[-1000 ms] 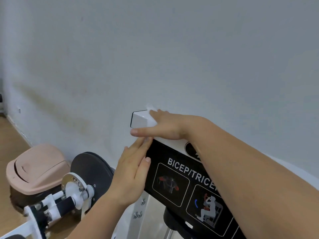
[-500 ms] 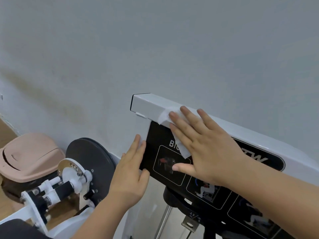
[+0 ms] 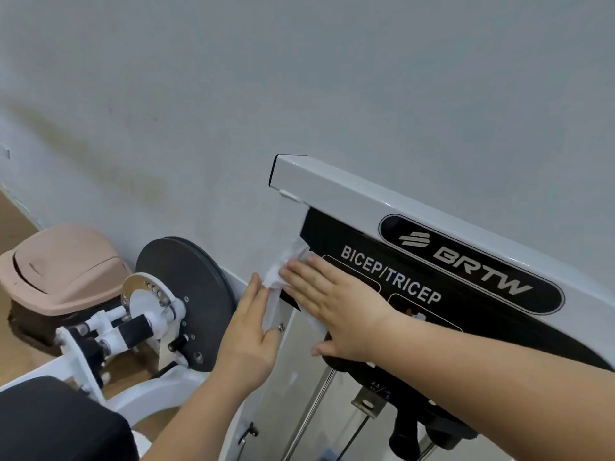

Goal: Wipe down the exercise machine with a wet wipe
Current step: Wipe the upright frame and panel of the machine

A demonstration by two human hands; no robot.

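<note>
The right hand has slid the wet wipe down from the top beam of the exercise machine to the left edge of the black placard, so the upper corner looks done and the upright post comes next. Its straight fingers press the wipe flat. The left hand, flat and holding nothing, rests against the post. The bunched wipe runs lengthwise along the post, upper end toward the beam.

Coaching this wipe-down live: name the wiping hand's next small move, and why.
Probably slide the right hand and wet wipe down the white upright: the wipe is pressed flat at the left edge of the black panel, and the upright runs on below, beside the left hand.
</note>
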